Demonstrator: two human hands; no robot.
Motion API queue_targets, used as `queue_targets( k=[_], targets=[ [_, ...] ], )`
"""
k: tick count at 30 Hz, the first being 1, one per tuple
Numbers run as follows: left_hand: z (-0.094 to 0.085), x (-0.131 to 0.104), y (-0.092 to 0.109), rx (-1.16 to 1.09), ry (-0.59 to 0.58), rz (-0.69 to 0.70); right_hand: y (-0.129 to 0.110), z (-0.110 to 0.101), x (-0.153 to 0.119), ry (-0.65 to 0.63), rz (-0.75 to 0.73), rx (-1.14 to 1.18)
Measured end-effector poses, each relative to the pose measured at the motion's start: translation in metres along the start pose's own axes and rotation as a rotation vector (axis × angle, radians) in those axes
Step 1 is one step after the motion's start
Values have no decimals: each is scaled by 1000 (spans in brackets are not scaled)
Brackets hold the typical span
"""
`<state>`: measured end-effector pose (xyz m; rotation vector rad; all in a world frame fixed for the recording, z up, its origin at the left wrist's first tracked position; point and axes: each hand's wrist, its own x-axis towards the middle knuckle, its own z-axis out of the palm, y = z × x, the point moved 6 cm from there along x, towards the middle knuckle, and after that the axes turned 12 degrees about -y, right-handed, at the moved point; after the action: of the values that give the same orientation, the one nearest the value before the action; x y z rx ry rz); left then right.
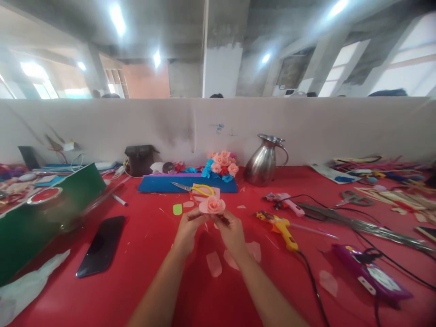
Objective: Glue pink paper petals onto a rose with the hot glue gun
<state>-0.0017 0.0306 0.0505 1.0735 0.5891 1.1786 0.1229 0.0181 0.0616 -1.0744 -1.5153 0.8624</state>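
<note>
A pink paper rose (pixel 214 205) is held up over the red table between my two hands. My left hand (pixel 188 227) pinches its left underside, and my right hand (pixel 232 229) pinches the right underside; both sets of fingertips are partly hidden by the petals. Loose pink paper petals (pixel 214 264) lie on the table below and beside my right forearm. Just beyond the rose are yellow-handled scissors (pixel 203 190), resting on pink paper and a blue board (pixel 156 183). A small green paper piece (pixel 177 209) lies left of them.
To the right lie a yellow glue gun (pixel 284 231), a pink glue gun (pixel 284 200), cables and a purple power strip (pixel 371 272). A steel jug (pixel 264 161) and a paper flower bunch (pixel 223 165) stand at the back. On the left are a phone (pixel 101 245) and a green board (pixel 51 218).
</note>
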Motion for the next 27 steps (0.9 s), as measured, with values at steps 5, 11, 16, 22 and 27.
queue_targets(
  k=[5, 11, 16, 22, 27],
  targets=[
    [6, -2, 0, 82, 40, 59, 8, -2, -1, 28, -14, -54],
    [4, -3, -10, 118, 100, 48, 4, -3, 0, 27, -55, -139],
    [-6, -3, -9, 178, 167, 101, -4, 2, -1, -23, -87, -171],
    [-14, -5, -11, 206, 222, 123, 1, 2, 0, -74, 34, 20],
    [-14, -1, -16, 120, 198, 115, -5, -13, -2, 42, 62, 311]
  ],
)
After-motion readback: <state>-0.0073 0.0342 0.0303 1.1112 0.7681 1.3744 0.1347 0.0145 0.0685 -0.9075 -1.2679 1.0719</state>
